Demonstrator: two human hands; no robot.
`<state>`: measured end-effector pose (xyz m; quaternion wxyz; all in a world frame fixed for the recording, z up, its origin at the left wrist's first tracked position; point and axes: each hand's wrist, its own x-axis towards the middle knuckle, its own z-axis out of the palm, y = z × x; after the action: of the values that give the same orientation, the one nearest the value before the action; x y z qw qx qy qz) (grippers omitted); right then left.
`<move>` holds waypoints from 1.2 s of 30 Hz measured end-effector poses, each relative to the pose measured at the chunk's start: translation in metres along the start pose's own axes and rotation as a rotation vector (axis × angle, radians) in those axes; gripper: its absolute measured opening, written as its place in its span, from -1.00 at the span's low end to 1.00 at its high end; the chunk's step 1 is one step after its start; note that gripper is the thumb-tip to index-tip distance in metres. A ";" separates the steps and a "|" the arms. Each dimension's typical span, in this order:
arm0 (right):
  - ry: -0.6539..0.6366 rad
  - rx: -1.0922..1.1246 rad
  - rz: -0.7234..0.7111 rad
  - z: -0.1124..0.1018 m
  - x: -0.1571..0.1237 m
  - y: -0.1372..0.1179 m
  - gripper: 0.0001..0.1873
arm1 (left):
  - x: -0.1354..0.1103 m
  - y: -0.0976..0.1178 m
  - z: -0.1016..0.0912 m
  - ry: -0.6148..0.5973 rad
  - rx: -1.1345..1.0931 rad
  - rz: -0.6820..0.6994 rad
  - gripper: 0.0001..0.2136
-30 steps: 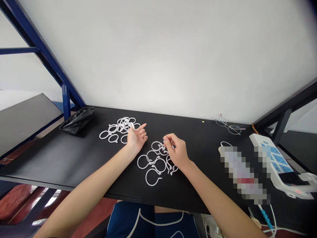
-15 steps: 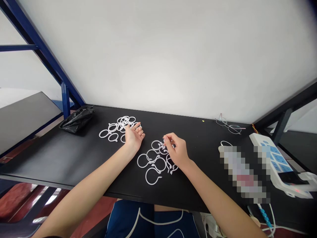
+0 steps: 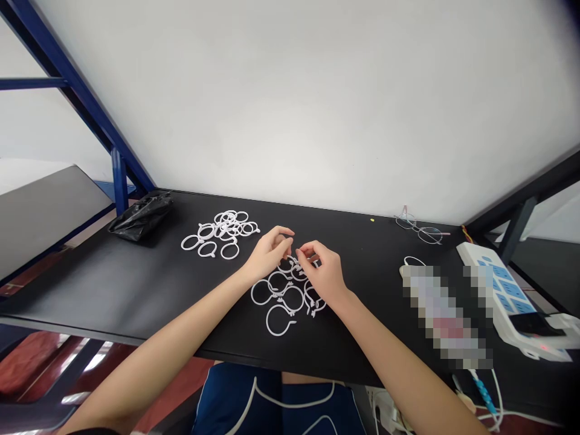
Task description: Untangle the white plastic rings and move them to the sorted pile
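My left hand (image 3: 270, 251) is beside the upper edge of the near pile of white plastic rings (image 3: 290, 299), its thumb and fingers curled but apart. Close to its right, my right hand (image 3: 322, 269) has thumb and forefinger pinched together. White pieces of a ring show at its fingers, mostly hidden by the hand. Several rings in this near pile have a gap and small clasp ends. Farther left lies a second pile of white rings (image 3: 229, 251), which look closed into full loops, some overlapping.
On the black table (image 3: 136, 290) a black plastic bag (image 3: 142, 216) lies at the back left. Eyeglasses (image 3: 429, 235) rest near the wall at right. A power strip (image 3: 502, 290) with plugs and a blurred-out object (image 3: 446, 320) with a cable lie at the right.
My left hand has moved right, away from the far pile to beside my right hand, and its fingers have curled. My right hand has hardly moved.
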<state>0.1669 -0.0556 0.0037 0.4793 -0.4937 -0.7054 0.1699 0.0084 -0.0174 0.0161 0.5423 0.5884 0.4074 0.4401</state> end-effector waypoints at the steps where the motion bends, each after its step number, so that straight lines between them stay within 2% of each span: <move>1: 0.000 0.000 -0.001 0.000 0.000 0.000 -0.89 | -0.001 -0.001 0.000 0.004 0.077 0.059 -0.79; 6: -0.002 0.010 -0.005 -0.001 0.000 -0.001 -0.91 | -0.003 -0.008 -0.004 -0.070 0.398 0.230 -0.66; 11: 0.005 0.012 -0.004 -0.001 0.000 -0.002 -0.89 | -0.001 -0.017 -0.005 -0.160 0.563 0.304 -0.72; 15: 0.002 0.016 -0.002 -0.001 0.001 -0.002 -0.89 | 0.000 -0.020 -0.005 -0.156 0.507 0.306 -0.73; 22: -0.009 0.010 0.004 -0.001 0.000 -0.001 -0.89 | -0.002 -0.015 -0.006 -0.140 0.329 0.178 -0.60; 31: -0.038 0.009 0.015 0.000 0.001 -0.001 -0.90 | -0.002 -0.012 -0.006 -0.168 0.357 0.162 -0.68; 36: -0.045 0.014 0.022 0.000 0.000 -0.001 -0.90 | 0.001 -0.008 -0.004 -0.156 0.241 0.132 -0.78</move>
<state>0.1662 -0.0561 0.0046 0.4650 -0.4942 -0.7093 0.1910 0.0043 -0.0148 0.0081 0.4677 0.7071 0.3742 0.3759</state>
